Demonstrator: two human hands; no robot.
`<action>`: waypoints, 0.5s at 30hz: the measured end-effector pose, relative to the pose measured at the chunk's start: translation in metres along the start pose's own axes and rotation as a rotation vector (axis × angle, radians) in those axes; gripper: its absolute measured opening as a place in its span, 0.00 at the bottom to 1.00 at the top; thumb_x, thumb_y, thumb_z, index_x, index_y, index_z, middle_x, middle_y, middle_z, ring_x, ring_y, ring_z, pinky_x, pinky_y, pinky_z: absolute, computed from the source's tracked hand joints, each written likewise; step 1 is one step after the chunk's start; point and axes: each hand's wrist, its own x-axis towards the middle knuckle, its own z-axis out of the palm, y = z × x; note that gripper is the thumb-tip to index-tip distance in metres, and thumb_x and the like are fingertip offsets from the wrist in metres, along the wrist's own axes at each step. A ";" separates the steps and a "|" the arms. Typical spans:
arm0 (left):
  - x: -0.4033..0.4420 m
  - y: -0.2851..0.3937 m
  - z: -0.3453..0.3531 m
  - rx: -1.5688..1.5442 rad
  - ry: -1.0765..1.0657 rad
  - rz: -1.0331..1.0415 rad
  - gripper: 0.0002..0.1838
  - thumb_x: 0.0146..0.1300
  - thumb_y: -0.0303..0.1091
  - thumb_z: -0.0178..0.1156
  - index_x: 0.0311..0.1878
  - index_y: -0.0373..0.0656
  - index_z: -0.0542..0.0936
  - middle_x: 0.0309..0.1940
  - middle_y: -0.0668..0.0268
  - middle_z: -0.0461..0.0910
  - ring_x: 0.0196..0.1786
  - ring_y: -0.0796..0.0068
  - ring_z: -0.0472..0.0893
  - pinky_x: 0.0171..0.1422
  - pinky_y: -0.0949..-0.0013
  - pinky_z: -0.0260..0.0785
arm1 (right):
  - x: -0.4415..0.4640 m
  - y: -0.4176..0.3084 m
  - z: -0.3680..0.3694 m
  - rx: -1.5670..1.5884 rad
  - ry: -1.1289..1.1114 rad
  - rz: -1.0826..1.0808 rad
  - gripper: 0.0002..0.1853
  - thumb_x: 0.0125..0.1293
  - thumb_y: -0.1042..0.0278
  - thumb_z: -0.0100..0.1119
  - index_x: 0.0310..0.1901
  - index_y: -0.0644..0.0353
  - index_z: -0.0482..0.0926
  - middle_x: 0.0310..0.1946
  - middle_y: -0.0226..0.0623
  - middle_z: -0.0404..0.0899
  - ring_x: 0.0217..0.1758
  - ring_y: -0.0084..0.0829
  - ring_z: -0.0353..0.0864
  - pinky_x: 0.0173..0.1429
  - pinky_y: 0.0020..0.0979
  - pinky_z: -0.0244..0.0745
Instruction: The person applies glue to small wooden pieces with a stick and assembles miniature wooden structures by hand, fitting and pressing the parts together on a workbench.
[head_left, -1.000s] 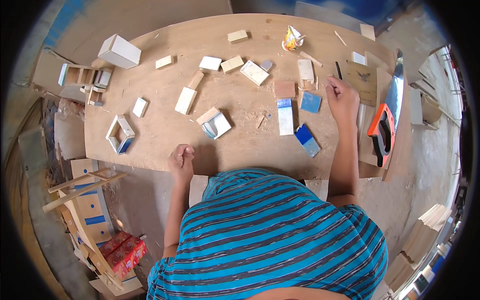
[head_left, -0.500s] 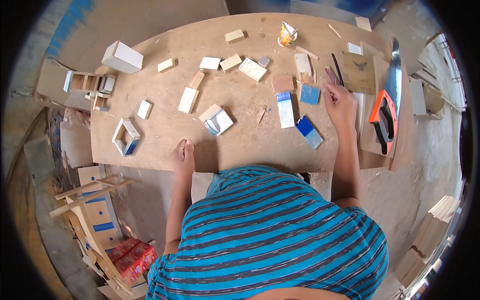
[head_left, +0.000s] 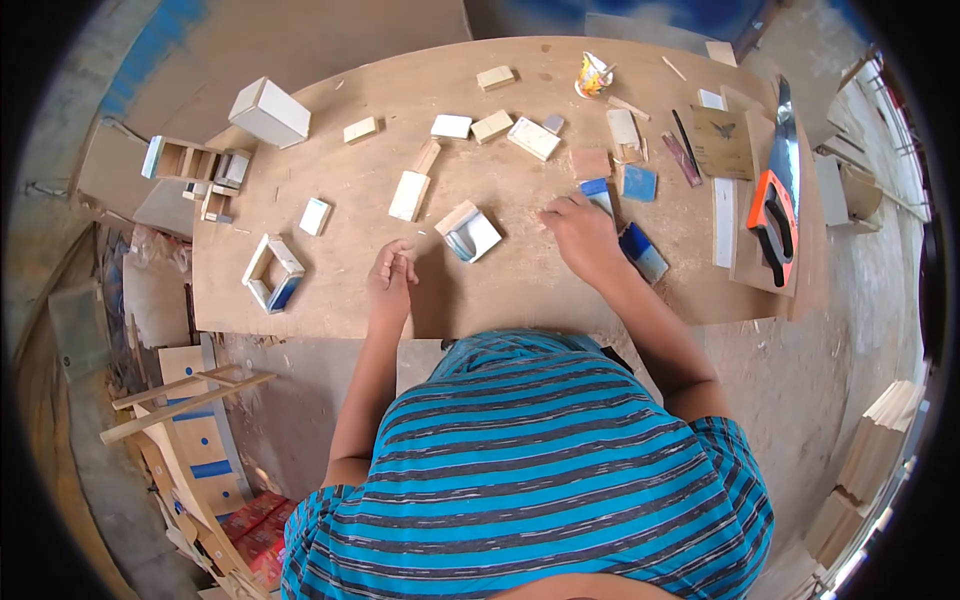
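Note:
My left hand (head_left: 394, 268) hovers over the table's near part with its fingers curled; whether it holds anything small is hidden. To its right lies a small open box piece (head_left: 470, 232) with white and blue faces. My right hand (head_left: 578, 230) is farther right, its fingers bent down near the tabletop, partly covering a blue and white block (head_left: 597, 193). What lies under those fingertips cannot be made out. Beside the right wrist rests another blue block (head_left: 642, 252). A light blue square (head_left: 638, 182) and a reddish-brown piece (head_left: 590, 163) lie beyond.
A handsaw (head_left: 775, 225) lies at the right of the wooden table (head_left: 340, 200), near sandpaper (head_left: 723, 142) and a dark red piece (head_left: 682, 158). A hexagonal frame (head_left: 272, 272), a white box (head_left: 270, 112), a small cup (head_left: 592, 75) and several wooden blocks stand around.
My right hand has moved left from beside the dark red piece to the blue and white block. My left hand has risen slightly over the table, its fingers looser. The view has shifted a little.

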 end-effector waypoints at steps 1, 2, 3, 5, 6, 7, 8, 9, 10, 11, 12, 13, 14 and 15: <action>0.001 0.000 -0.002 0.001 -0.006 0.026 0.10 0.76 0.32 0.50 0.51 0.41 0.80 0.28 0.71 0.74 0.32 0.81 0.72 0.38 0.75 0.67 | 0.001 0.003 -0.001 -0.015 -0.042 0.011 0.06 0.55 0.73 0.61 0.35 0.56 0.83 0.36 0.36 0.80 0.47 0.42 0.79 0.47 0.39 0.78; 0.000 0.000 -0.005 0.003 -0.011 0.051 0.11 0.75 0.29 0.51 0.54 0.41 0.80 0.28 0.71 0.75 0.33 0.81 0.74 0.38 0.75 0.69 | 0.002 0.004 -0.001 -0.030 -0.086 0.023 0.05 0.55 0.74 0.62 0.35 0.57 0.82 0.36 0.36 0.80 0.47 0.43 0.78 0.47 0.39 0.78; -0.002 0.001 -0.005 0.058 0.010 0.101 0.12 0.74 0.28 0.52 0.55 0.41 0.79 0.29 0.70 0.77 0.35 0.81 0.76 0.39 0.75 0.69 | 0.002 0.005 -0.003 0.004 -0.095 0.060 0.05 0.54 0.74 0.62 0.34 0.57 0.82 0.36 0.36 0.80 0.47 0.43 0.78 0.47 0.40 0.78; -0.006 0.008 -0.002 0.169 0.051 0.199 0.15 0.71 0.24 0.54 0.59 0.41 0.78 0.32 0.69 0.79 0.40 0.80 0.79 0.41 0.74 0.71 | 0.004 0.000 -0.015 0.070 -0.114 0.137 0.05 0.54 0.76 0.62 0.33 0.57 0.81 0.36 0.37 0.79 0.46 0.44 0.78 0.47 0.41 0.77; -0.006 0.008 0.000 0.182 0.060 0.213 0.15 0.69 0.23 0.56 0.58 0.41 0.78 0.33 0.68 0.80 0.40 0.79 0.80 0.41 0.74 0.71 | 0.006 -0.002 -0.016 0.069 -0.097 0.162 0.05 0.53 0.76 0.63 0.33 0.56 0.81 0.36 0.37 0.79 0.46 0.44 0.78 0.47 0.41 0.77; -0.007 0.008 0.002 0.196 0.068 0.227 0.15 0.68 0.23 0.57 0.57 0.41 0.79 0.34 0.67 0.81 0.41 0.79 0.81 0.42 0.74 0.72 | 0.007 -0.005 -0.015 0.068 -0.081 0.186 0.06 0.53 0.76 0.63 0.33 0.56 0.81 0.36 0.37 0.78 0.46 0.44 0.78 0.47 0.42 0.77; -0.007 0.009 0.005 0.211 0.078 0.241 0.15 0.67 0.22 0.58 0.56 0.40 0.79 0.35 0.67 0.82 0.41 0.78 0.81 0.42 0.73 0.72 | 0.009 -0.008 -0.015 0.069 -0.064 0.210 0.06 0.53 0.76 0.64 0.33 0.56 0.81 0.36 0.37 0.78 0.47 0.45 0.78 0.47 0.42 0.76; -0.009 0.012 0.007 0.230 0.057 0.211 0.14 0.67 0.23 0.59 0.56 0.40 0.80 0.35 0.66 0.82 0.40 0.77 0.81 0.42 0.73 0.72 | 0.011 -0.012 -0.014 0.097 -0.016 0.187 0.05 0.54 0.75 0.64 0.33 0.56 0.81 0.35 0.37 0.78 0.45 0.45 0.78 0.46 0.42 0.76; -0.010 0.019 0.009 0.249 0.037 0.182 0.14 0.66 0.25 0.61 0.55 0.40 0.80 0.36 0.65 0.83 0.38 0.76 0.81 0.42 0.73 0.72 | 0.015 -0.019 -0.013 0.126 0.032 0.164 0.04 0.55 0.74 0.64 0.33 0.56 0.81 0.35 0.38 0.79 0.44 0.45 0.79 0.45 0.42 0.76; -0.011 0.023 0.010 0.268 0.016 0.153 0.14 0.66 0.26 0.62 0.54 0.40 0.81 0.36 0.64 0.83 0.37 0.76 0.81 0.42 0.73 0.73 | 0.018 -0.026 -0.012 0.155 0.080 0.140 0.04 0.56 0.73 0.64 0.33 0.56 0.80 0.34 0.38 0.79 0.43 0.45 0.80 0.45 0.42 0.76; -0.010 0.022 0.011 0.294 -0.007 0.106 0.12 0.66 0.27 0.63 0.53 0.39 0.81 0.38 0.64 0.83 0.37 0.77 0.81 0.43 0.73 0.73 | 0.021 -0.033 -0.009 0.249 0.017 0.142 0.04 0.56 0.72 0.65 0.34 0.56 0.81 0.33 0.38 0.79 0.41 0.45 0.80 0.44 0.43 0.76; -0.009 0.018 0.011 0.320 -0.030 0.058 0.12 0.66 0.28 0.64 0.51 0.38 0.82 0.39 0.64 0.83 0.38 0.77 0.80 0.43 0.73 0.72 | 0.024 -0.042 -0.006 0.344 -0.048 0.143 0.04 0.57 0.72 0.65 0.35 0.56 0.81 0.33 0.38 0.80 0.39 0.45 0.81 0.43 0.44 0.76; -0.009 0.015 0.012 0.346 -0.054 0.009 0.11 0.66 0.29 0.64 0.50 0.37 0.82 0.41 0.64 0.82 0.38 0.78 0.80 0.44 0.73 0.72 | 0.026 -0.050 -0.003 0.438 -0.113 0.144 0.05 0.57 0.71 0.65 0.36 0.56 0.82 0.32 0.38 0.80 0.37 0.45 0.82 0.42 0.44 0.76; -0.008 0.013 0.013 0.351 -0.052 0.039 0.13 0.64 0.30 0.66 0.51 0.38 0.82 0.40 0.62 0.83 0.38 0.74 0.81 0.45 0.72 0.73 | 0.028 -0.058 0.001 0.416 -0.120 0.119 0.04 0.58 0.70 0.65 0.35 0.56 0.82 0.31 0.38 0.80 0.36 0.45 0.82 0.41 0.44 0.76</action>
